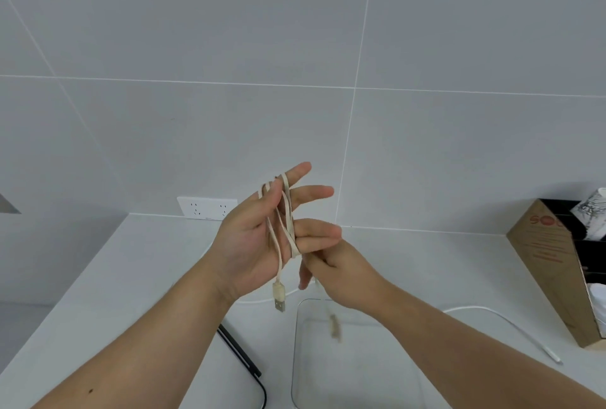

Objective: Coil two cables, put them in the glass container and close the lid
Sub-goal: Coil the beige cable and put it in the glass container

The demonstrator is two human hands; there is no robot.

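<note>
Above the glass container (360,376), upright cable (284,212) loops wrap the wide-spread left grip (249,244); the right grip (341,272) pinches it, plug (279,303) downward.

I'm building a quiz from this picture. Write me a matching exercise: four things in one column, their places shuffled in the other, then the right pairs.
Things:
1. beige USB cable
2. white cable
3. glass container
4. wall socket

Places:
A. set in the tiled wall
B. looped around the fingers of the left hand
C. on the counter, below the hands
D. lying on the counter by the cardboard box

Pairs: 1-B, 2-D, 3-C, 4-A
</note>
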